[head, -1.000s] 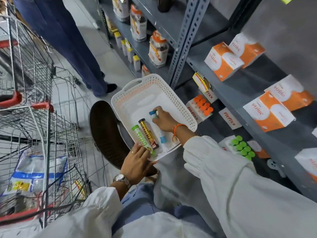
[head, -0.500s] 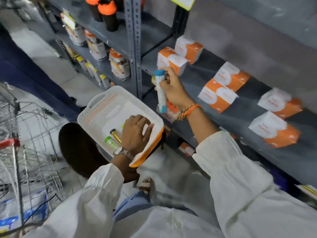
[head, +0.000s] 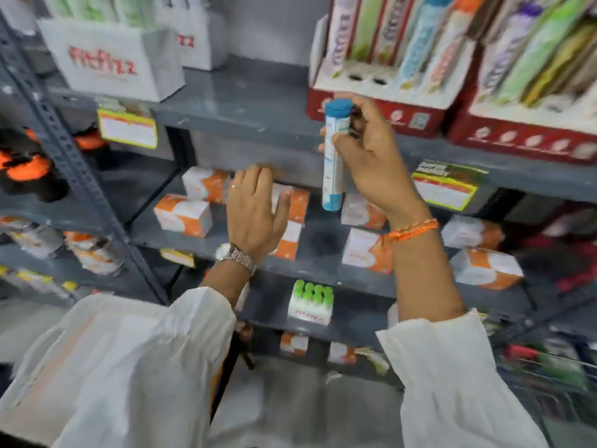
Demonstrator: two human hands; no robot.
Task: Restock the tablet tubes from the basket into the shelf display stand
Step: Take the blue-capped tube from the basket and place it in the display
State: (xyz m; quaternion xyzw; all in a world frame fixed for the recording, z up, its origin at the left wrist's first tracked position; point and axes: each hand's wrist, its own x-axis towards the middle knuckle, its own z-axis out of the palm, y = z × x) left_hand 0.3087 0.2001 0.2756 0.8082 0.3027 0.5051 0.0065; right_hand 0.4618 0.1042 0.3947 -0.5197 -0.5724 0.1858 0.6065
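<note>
Raised from basket height, right hand (head: pixel 371 163) pinches upright blue-capped tube (head: pixel 332 156); stand's empty holes (head: pixel 366 79) lie just above its fingers (head: pixel 361 108). Left hand (head: pixel 255 215) spread, empty.
</note>
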